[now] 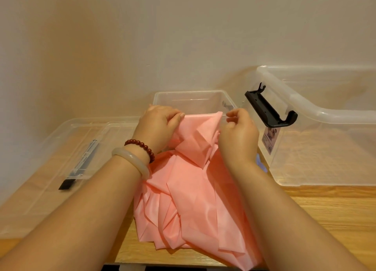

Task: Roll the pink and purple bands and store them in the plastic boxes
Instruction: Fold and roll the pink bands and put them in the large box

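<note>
The pink band (193,189) is pinched at its far edge by the left hand (160,126) and right hand (238,134) — just before the small box (193,98) (open, lidless) — presumably so rolling starts there.

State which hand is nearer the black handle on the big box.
Right. The right hand is just left of the black handle; the left hand is farther left, across the pink band.

Large clear box (325,116): cut off at right edge. Its label (271,139): illegible. Pink band (189,199): covers small box's (191,95) front.
</note>
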Available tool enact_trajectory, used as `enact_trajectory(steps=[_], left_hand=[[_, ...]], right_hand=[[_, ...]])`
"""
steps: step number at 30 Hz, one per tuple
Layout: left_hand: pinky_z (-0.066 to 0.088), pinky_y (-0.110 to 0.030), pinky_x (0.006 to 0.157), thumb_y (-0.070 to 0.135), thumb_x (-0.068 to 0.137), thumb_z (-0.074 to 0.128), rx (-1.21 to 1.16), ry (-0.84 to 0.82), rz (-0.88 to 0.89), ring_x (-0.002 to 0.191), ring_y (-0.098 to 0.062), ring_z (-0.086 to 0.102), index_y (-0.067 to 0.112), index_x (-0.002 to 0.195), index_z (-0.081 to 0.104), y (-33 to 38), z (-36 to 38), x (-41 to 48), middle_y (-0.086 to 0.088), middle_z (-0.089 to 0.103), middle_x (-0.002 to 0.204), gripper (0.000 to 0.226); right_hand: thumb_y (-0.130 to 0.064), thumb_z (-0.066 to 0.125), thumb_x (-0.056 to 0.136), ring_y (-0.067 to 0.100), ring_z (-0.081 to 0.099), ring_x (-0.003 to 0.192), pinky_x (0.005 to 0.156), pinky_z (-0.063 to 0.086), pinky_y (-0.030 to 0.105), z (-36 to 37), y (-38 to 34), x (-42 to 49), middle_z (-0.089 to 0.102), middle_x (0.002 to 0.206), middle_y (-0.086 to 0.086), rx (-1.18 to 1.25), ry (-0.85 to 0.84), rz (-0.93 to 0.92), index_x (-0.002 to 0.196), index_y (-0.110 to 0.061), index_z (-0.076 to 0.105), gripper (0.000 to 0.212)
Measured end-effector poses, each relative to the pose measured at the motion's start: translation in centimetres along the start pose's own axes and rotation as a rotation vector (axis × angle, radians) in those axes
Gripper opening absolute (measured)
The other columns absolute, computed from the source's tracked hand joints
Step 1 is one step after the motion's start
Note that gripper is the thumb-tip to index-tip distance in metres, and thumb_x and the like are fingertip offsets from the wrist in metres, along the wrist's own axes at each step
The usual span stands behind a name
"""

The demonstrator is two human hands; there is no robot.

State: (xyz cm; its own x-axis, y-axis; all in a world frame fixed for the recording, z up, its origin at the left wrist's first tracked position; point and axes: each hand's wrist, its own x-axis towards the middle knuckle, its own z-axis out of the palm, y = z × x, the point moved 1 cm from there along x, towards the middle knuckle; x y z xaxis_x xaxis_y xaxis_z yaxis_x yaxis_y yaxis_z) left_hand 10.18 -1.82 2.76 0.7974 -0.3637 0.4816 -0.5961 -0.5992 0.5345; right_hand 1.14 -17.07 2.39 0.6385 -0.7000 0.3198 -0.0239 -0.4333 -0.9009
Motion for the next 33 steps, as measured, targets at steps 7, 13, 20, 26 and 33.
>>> enact_trajectory(steps=[7, 13, 20, 26, 33], left_hand=[[0.012, -0.047, 0.117, 0.040, 0.086, 0.057, 0.131, 0.175, 0.119, 0.142, -0.030, 0.028, 0.019, 0.127, 0.063, -0.3, 2.0, -2.0, -0.007, 0.049, 0.143, 0.047], [0.030, -0.034, 0.107, 0.022, 0.089, 0.066, -0.042, 0.386, 0.058, 0.127, -0.030, 0.038, 0.015, 0.127, 0.061, -0.6, 2.6, -3.3, -0.010, 0.050, 0.133, 0.038], [0.021, -0.002, 0.095, 0.035, 0.083, 0.069, -0.027, 0.516, -0.005, 0.104, -0.012, 0.033, 0.013, 0.125, 0.058, 0.9, 2.8, -4.9, 0.003, 0.037, 0.108, 0.048], [0.048, -0.020, 0.082, 0.046, 0.087, 0.064, -0.333, 0.280, -0.209, 0.101, -0.012, 0.057, 0.023, 0.137, 0.038, 2.2, 2.7, -5.6, 0.003, 0.055, 0.112, 0.061], [0.056, -0.034, 0.077, 0.016, 0.088, 0.068, -0.962, 0.221, -0.370, 0.082, -0.013, 0.069, 0.033, 0.138, 0.034, 3.9, 2.0, -6.0, 0.001, 0.071, 0.084, 0.062]], right_hand=[[-0.038, 0.066, 0.087, 0.019, 0.056, 0.077, 0.059, 0.037, 0.030, 0.8, 1.2, -0.7, 0.059, 0.079, -0.005, -0.158, -0.202, 0.069, 0.089, -0.016, 0.057, 0.024], [-0.024, 0.046, 0.101, 0.019, 0.054, 0.073, 0.065, 0.044, 0.033, 0.2, 1.3, -0.9, 0.062, 0.074, 0.005, 0.310, -0.105, 0.136, 0.090, -0.013, 0.067, 0.026], [-0.031, 0.064, 0.094, 0.011, 0.069, 0.072, 0.059, 0.058, 0.031, -0.1, 0.2, -2.3, 0.071, 0.076, -0.007, 0.523, -0.203, 0.247, 0.086, -0.023, 0.065, 0.011], [-0.009, 0.051, 0.098, 0.018, 0.067, 0.073, 0.062, 0.057, 0.031, -0.7, -0.2, -2.2, 0.070, 0.078, 0.002, 0.604, -0.254, 0.185, 0.107, -0.017, 0.063, 0.016], [-0.021, 0.049, 0.101, 0.014, 0.066, 0.060, 0.057, 0.054, 0.030, -1.4, -1.5, -1.5, 0.070, 0.073, 0.001, 0.970, -0.297, 0.460, 0.110, -0.016, 0.067, 0.020]])
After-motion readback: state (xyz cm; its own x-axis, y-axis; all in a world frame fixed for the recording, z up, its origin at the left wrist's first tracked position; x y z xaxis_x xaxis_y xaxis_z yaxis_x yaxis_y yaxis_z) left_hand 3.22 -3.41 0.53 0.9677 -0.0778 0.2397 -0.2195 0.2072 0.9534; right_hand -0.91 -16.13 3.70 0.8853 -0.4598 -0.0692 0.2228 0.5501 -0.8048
